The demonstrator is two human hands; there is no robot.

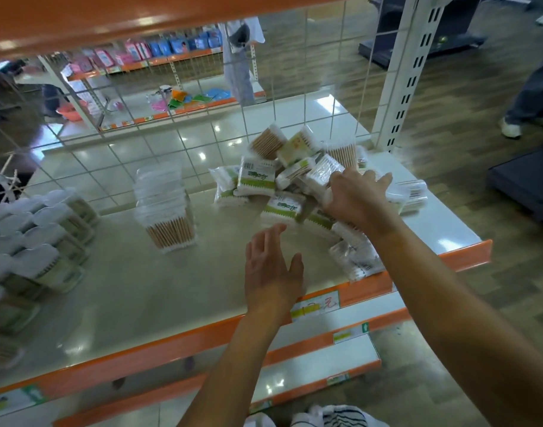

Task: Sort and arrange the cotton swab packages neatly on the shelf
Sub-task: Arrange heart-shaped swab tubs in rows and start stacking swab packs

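Observation:
A loose heap of cotton swab packages (295, 167) lies at the right end of the cream shelf (140, 288). My right hand (356, 195) rests on top of the heap with its fingers spread over a clear package (321, 175). My left hand (271, 266) hovers open just above the shelf in front of the heap, near a green-labelled package (282, 208). A neat stack of clear swab boxes (165, 208) stands in the middle of the shelf. Rows of white-capped swab tubs (39, 238) fill the left end.
A wire grid back panel (202, 118) closes the shelf behind. The orange upper shelf edge (110, 20) hangs overhead. A white upright post (399, 87) stands at the right. A lower shelf (310, 374) juts out below. A person's legs (529, 97) are at far right.

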